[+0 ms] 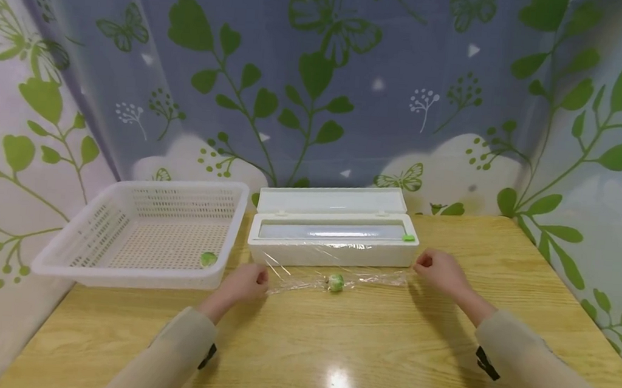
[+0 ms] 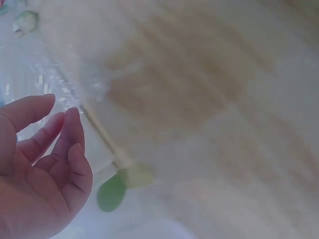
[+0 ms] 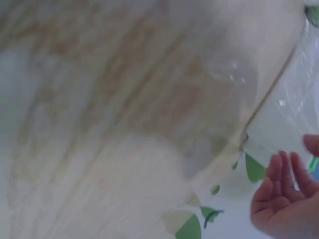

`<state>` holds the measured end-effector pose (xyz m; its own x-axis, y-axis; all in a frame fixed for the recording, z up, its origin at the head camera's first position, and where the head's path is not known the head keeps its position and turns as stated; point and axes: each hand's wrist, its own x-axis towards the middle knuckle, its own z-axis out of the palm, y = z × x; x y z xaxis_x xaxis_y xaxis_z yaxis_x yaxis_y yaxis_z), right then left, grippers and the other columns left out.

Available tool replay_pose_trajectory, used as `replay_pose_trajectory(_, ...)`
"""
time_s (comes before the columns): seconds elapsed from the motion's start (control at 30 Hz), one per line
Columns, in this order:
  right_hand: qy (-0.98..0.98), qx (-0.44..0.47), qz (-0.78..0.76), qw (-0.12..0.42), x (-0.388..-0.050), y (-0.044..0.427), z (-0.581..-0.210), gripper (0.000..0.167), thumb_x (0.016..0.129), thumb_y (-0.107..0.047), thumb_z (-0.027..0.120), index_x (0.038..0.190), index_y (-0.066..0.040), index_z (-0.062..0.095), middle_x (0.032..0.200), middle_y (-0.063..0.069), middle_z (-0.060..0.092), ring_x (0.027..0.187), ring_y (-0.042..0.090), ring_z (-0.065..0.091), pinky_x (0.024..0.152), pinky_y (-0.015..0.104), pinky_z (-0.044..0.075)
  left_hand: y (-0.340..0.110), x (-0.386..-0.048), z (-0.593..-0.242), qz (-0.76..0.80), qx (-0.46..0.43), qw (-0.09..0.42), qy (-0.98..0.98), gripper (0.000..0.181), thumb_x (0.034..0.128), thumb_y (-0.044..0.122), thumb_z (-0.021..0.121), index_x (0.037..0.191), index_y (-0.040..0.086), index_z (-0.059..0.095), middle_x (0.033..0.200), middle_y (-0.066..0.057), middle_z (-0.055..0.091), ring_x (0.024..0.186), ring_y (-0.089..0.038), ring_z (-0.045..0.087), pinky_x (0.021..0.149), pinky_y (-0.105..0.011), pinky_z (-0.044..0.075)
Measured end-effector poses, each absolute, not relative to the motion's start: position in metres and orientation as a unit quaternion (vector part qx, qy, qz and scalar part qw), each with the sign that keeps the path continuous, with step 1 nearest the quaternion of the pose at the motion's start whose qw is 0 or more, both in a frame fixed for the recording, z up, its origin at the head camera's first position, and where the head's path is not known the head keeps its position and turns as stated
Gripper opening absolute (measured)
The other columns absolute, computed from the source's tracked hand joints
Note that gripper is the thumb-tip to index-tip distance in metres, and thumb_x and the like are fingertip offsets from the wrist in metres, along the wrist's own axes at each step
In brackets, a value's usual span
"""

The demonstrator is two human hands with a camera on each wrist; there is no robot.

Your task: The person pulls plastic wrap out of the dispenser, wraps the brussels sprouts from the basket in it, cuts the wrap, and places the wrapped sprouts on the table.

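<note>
A sheet of clear plastic wrap [image 1: 304, 274] hangs from the front of a long white wrap dispenser [image 1: 333, 255] onto the wooden table. On or under its crumpled front edge sits a small round green-and-white vegetable [image 1: 336, 282], like a Brussels sprout. My left hand [image 1: 248, 281] is at the wrap's left end; in the left wrist view its thumb and fingertips stand slightly apart beside the film. At the right end is my right hand [image 1: 441, 271], its thumb also apart from the bent fingers in the right wrist view. Neither hand visibly pinches the film.
A white perforated basket [image 1: 134, 277] stands left of the dispenser, with a similar green vegetable [image 1: 208, 259] inside. The dispenser's lid [image 1: 332, 200] is raised, and a green slider [image 1: 408, 238] sits at its right end. Behind the table [image 1: 287, 350] hangs a leaf-patterned curtain [image 1: 349, 124].
</note>
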<state>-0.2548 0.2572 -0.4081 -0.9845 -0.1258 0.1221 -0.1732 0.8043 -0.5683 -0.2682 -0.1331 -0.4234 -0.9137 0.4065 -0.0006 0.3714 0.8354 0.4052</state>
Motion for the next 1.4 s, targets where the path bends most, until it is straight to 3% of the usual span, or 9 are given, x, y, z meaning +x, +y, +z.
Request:
replay_pose_trajectory(0.2, -0.934, 0.072, 0.342, 0.07, -0.262, 0.263, -0.399, 0.029, 0.085, -0.018, 0.058, 0.098, 0.007, 0.053, 0.095, 0.023, 0.056, 0.086, 0.035, 0.053, 0.069, 0.043, 0.046, -0.122, -0.27, -0.409, 0.236, 0.217, 0.027, 0.947, 0.008, 0.0757, 0.007, 0.061, 0.074, 0.006, 0.053, 0.069, 0.0, 0.051, 0.063, -0.014, 0.047, 0.058, -0.029, 0.041)
replay_pose_trajectory(0.63, -0.91, 0.094, 0.402, 0.04, -0.283, 0.269, -0.399, 0.058, 0.084, -0.023, 0.061, 0.124, 0.01, 0.037, 0.125, 0.029, 0.038, 0.116, 0.041, 0.035, 0.093, 0.05, 0.032, -0.076, -0.28, -0.392, 0.305, 0.257, 0.027, 0.917, 0.007, 0.0819, 0.011, 0.06, 0.083, 0.005, 0.057, 0.078, -0.002, 0.058, 0.072, -0.015, 0.055, 0.065, -0.026, 0.046)
replay_pose_trajectory(0.83, -0.905, 0.121, 0.408, 0.012, -0.294, 0.272, -0.4, 0.07, 0.084, -0.031, 0.06, 0.132, 0.009, 0.028, 0.133, 0.03, 0.029, 0.12, 0.044, 0.027, 0.096, 0.051, 0.027, -0.05, -0.289, -0.386, 0.364, 0.278, 0.036, 0.888, 0.008, 0.0841, 0.01, 0.059, 0.085, 0.003, 0.058, 0.079, -0.004, 0.058, 0.072, -0.016, 0.056, 0.064, -0.023, 0.046)
replay_pose_trajectory(1.13, -0.873, 0.178, 0.452, -0.037, -0.311, 0.285, -0.411, 0.072, 0.084, -0.018, 0.06, 0.136, 0.008, 0.018, 0.139, 0.029, 0.017, 0.126, 0.042, 0.015, 0.099, 0.051, 0.02, -0.004, -0.302, -0.376, 0.395, 0.301, 0.035, 0.867, 0.01, 0.0855, 0.015, 0.058, 0.088, 0.005, 0.059, 0.082, -0.002, 0.059, 0.074, -0.012, 0.056, 0.066, -0.022, 0.045)
replay_pose_trajectory(1.4, -0.849, 0.186, 0.49, -0.066, -0.316, 0.284, -0.41, 0.073, 0.083, -0.014, 0.062, 0.135, 0.01, 0.017, 0.139, 0.029, 0.014, 0.127, 0.04, 0.014, 0.097, 0.049, 0.024, 0.037, -0.312, -0.369, 0.387, 0.325, 0.039, 0.862, 0.012, 0.0864, 0.017, 0.058, 0.092, 0.006, 0.059, 0.083, 0.0, 0.059, 0.076, -0.01, 0.054, 0.069, -0.021, 0.043)
